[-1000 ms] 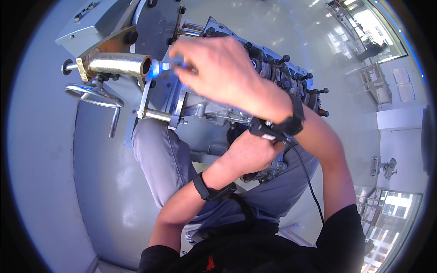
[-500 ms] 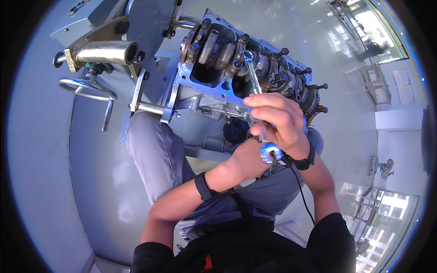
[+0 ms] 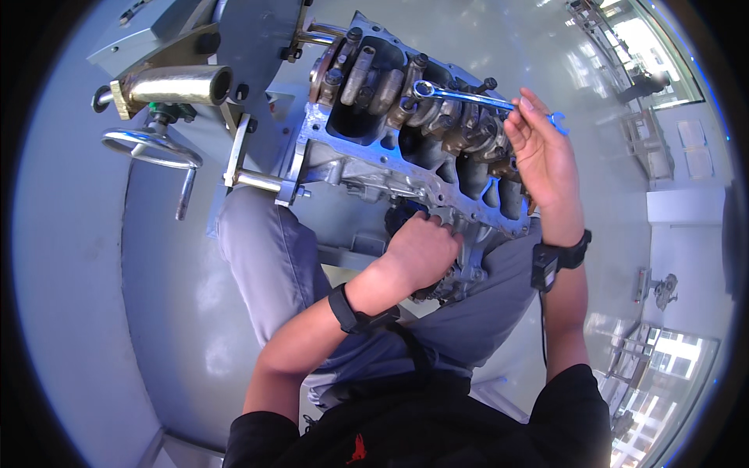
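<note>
A shiny combination wrench (image 3: 476, 99) lies across the top of an engine block (image 3: 367, 152). Its ring end sits over a bolt on a crankshaft bearing cap (image 3: 406, 113). My right hand (image 3: 546, 160) is at the other end of the wrench, the fingers bent against the shaft and the open jaw showing past them. Lower down, on the near side of the block, my left hand (image 3: 425, 248) is closed, knuckles up. Its fingertips are hidden against the engine's side, so what they grip cannot be made out.
The block is bolted to a metal stand (image 3: 265, 183) on the left, with a handwheel and crank (image 3: 152, 148) beside it. Several tall bolts (image 3: 489, 83) stick up along the block. My knees (image 3: 261, 234) are close against its near side.
The wrench has swung from pointing towards me to pointing right, its ring end staying at the bolt. My right hand moved up and right with it; my left hand is now clearly visible.
</note>
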`<state>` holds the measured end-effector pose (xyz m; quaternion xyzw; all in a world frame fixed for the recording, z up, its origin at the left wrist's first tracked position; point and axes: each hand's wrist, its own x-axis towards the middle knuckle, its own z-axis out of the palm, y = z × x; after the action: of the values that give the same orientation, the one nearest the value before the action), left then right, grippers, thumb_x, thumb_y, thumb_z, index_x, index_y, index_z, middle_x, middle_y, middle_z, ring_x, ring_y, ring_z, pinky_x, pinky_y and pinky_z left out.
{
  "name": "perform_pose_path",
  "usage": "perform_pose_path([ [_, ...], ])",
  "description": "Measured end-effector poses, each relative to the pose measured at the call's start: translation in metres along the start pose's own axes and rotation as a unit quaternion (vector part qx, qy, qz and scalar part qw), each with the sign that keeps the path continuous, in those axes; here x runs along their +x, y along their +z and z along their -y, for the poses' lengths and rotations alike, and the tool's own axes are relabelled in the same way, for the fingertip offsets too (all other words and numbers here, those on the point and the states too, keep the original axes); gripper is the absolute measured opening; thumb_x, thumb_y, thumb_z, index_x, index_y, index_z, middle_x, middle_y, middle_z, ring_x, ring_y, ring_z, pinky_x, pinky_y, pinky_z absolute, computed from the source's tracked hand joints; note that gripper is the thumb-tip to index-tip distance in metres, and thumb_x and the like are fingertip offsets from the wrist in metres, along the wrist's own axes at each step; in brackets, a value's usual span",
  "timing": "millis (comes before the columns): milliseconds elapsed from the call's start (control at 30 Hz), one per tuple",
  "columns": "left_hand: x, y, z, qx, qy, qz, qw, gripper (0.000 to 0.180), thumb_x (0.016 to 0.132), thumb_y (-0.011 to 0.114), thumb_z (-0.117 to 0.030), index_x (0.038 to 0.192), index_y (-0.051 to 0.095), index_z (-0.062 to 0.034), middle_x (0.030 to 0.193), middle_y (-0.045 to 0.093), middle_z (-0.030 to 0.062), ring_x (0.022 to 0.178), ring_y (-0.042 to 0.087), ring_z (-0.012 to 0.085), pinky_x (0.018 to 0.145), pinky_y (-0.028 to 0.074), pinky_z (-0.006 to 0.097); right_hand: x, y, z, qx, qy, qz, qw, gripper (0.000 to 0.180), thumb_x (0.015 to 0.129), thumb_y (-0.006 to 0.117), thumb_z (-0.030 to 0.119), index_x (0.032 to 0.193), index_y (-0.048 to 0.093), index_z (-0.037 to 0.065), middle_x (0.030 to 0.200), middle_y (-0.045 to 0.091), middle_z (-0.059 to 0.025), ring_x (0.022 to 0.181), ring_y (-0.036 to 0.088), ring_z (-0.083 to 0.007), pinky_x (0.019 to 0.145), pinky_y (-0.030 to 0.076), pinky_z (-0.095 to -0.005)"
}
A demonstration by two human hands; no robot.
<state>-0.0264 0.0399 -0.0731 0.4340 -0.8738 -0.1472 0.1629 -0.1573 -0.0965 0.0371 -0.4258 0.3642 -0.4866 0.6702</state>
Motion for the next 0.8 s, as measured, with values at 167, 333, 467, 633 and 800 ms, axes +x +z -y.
perform_pose_path([
  [167,0.002,0.003,-0.002,-0.016,-0.002,0.005,1.000,0.019,0.082,0.055,-0.025,0.086,0.060,-0.0068,0.078,0.061,0.0079,0.080,0.059,0.0242,0.071,0.045,0.036,0.037,0.006,0.016,-0.085,-0.020,0.003,0.996,0.032,0.081,0.061,0.003,0.108,0.044,-0.001,0.095,0.060,-0.0146,0.082,0.062,-0.0201,0.077,0.054,-0.0309],
  [333,0.003,0.007,-0.001,-0.032,-0.017,0.028,0.999,0.021,0.082,0.055,-0.025,0.088,0.060,-0.0062,0.081,0.062,0.0092,0.082,0.060,0.0250,0.072,0.045,0.037,0.087,0.032,0.014,-0.240,-0.040,0.072,0.967,0.021,0.080,0.064,0.012,0.096,0.054,0.002,0.089,0.064,-0.0135,0.074,0.064,-0.0191,0.067,0.053,-0.0307],
  [467,0.003,0.008,0.000,-0.038,-0.029,0.059,0.997,0.024,0.083,0.054,-0.028,0.092,0.060,-0.0061,0.085,0.063,0.0097,0.085,0.059,0.0255,0.076,0.046,0.038,0.118,0.071,0.015,-0.376,-0.027,0.122,0.918,0.025,0.082,0.063,0.022,0.097,0.057,0.003,0.095,0.065,-0.0113,0.075,0.063,-0.0140,0.062,0.050,-0.0246],
  [633,0.001,0.011,0.004,-0.038,-0.063,0.099,0.992,0.028,0.083,0.054,-0.030,0.097,0.058,-0.0059,0.089,0.063,0.0105,0.089,0.059,0.0261,0.080,0.045,0.039,0.109,0.135,0.000,-0.435,-0.052,0.194,0.878,0.027,0.084,0.056,0.014,0.104,0.051,-0.002,0.071,0.059,-0.0077,0.053,0.057,-0.0133,0.043,0.044,-0.0228],
  [800,-0.001,0.005,0.007,-0.035,-0.081,0.107,0.990,0.028,0.083,0.055,-0.030,0.098,0.058,-0.0063,0.091,0.062,0.0111,0.091,0.059,0.0268,0.081,0.045,0.039,0.067,0.167,-0.030,-0.613,-0.329,0.206,0.688,0.018,0.079,0.064,0.024,0.083,0.061,0.007,0.073,0.066,-0.0090,0.064,0.065,-0.0205,0.060,0.051,-0.0323],
])
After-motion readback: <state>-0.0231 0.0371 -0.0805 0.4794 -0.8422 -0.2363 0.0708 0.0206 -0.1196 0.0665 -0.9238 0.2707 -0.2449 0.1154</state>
